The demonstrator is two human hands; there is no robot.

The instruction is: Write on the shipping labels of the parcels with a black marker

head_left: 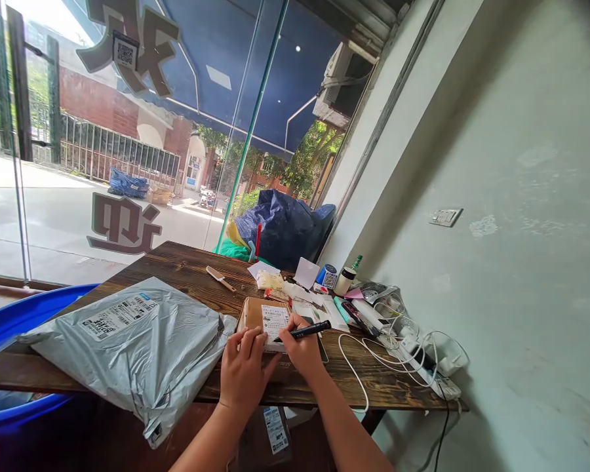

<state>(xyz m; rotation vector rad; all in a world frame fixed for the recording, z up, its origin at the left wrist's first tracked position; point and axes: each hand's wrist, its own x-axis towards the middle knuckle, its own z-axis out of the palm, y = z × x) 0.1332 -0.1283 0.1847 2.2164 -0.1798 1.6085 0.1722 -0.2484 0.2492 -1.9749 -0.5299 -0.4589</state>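
Note:
A small brown cardboard box (250,314) lies on the dark wooden table, with a white printed label (274,317) on its top. My left hand (246,364) rests on the box's near left part, fingers spread over it and the label's edge. In my right hand (302,347) is a black marker pen (311,330), its tip pointing left and down at the label. Left of the box lies a large grey plastic mailer bag (177,334) with its own shipping label (120,314). Part of the box is hidden under my hands.
A knife (221,278) lies toward the table's far side. White cables and a power strip (435,380) crowd the right end by the wall. Jars, papers and small packets stand behind the box. A blue tub (54,301) is at the left; another labelled parcel (270,436) sits below the table edge.

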